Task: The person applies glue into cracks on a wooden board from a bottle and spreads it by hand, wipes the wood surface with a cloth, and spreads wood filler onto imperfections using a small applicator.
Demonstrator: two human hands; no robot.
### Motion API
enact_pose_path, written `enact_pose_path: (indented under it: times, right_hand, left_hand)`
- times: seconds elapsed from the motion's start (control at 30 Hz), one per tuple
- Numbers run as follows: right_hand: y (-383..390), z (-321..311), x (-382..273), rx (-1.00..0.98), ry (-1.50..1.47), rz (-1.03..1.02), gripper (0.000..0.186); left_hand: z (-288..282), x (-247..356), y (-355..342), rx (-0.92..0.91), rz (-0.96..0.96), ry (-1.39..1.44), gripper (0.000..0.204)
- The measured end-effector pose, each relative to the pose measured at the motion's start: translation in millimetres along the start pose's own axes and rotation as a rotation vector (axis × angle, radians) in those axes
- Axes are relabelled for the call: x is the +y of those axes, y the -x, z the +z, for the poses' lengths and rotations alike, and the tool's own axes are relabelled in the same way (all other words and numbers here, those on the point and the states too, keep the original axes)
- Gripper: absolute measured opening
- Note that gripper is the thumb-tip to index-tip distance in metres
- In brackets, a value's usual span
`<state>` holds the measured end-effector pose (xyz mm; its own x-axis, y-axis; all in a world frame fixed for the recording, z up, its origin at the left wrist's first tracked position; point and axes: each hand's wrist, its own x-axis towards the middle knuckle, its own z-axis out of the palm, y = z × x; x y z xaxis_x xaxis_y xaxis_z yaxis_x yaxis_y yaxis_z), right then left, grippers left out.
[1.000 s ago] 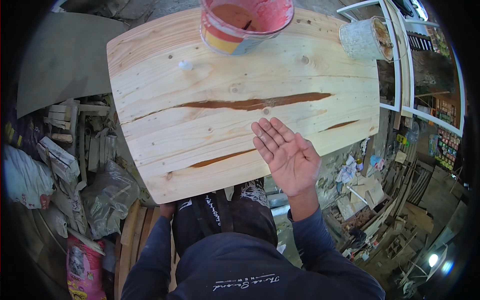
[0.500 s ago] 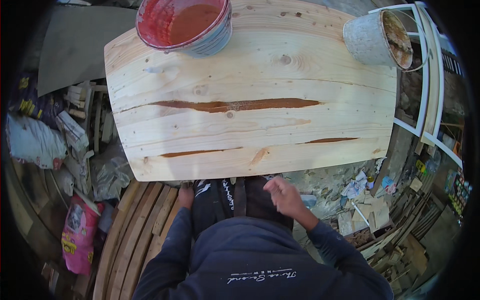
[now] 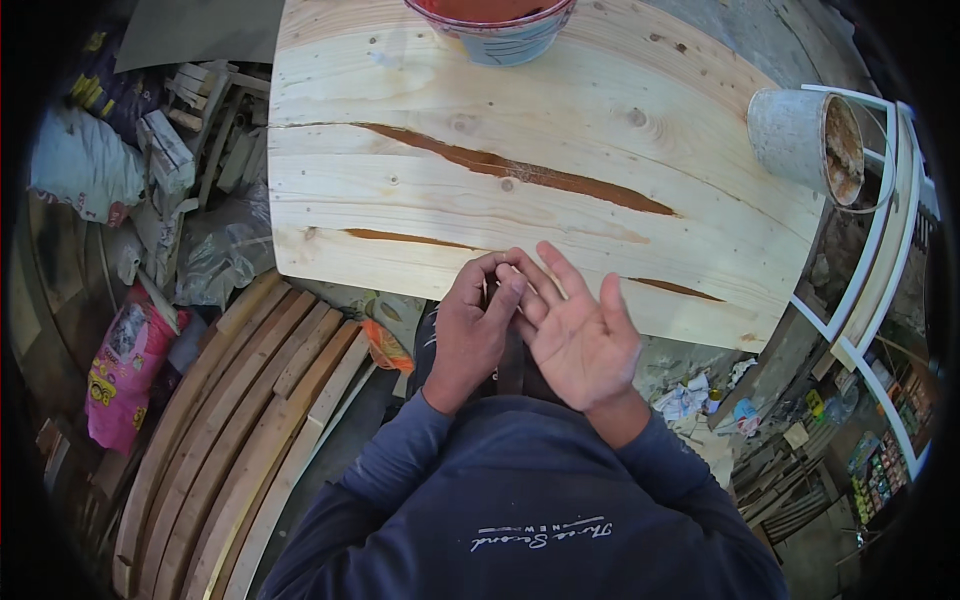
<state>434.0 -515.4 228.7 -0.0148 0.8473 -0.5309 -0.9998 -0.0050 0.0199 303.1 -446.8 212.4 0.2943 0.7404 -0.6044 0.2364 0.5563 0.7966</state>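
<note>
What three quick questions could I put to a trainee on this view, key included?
1. Multiple choice: which palm faces the camera?
A) left
B) right
C) both
2. True or false: the pink bag lies to the right of the board.
3. Fill in: the long streaks in the board are ____ in colour.

Key:
1. B, the right hand's.
2. False; it lies to the left.
3. Brown.

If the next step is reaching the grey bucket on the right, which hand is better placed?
Probably the right hand: it is open and nearer the grey bucket; the left hand is curled and farther away.
</note>
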Motion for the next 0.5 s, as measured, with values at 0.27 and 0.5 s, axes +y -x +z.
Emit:
enact_pose_path:
  times: [0.27,0.5]
  right_hand:
    - [-14.8,-34.6,40.9,0.024,0.314,-0.101,0.101]
    - [-20.3,-35.0,78.0,0.032,0.252,-0.066,0.099]
  left_hand:
    - [-30.7,-38.2,-12.7,-0.034,0.029,-0.375,0.028]
    - [-64.3,-69.3,-22.8,-0.011,0.092,-0.612,0.029]
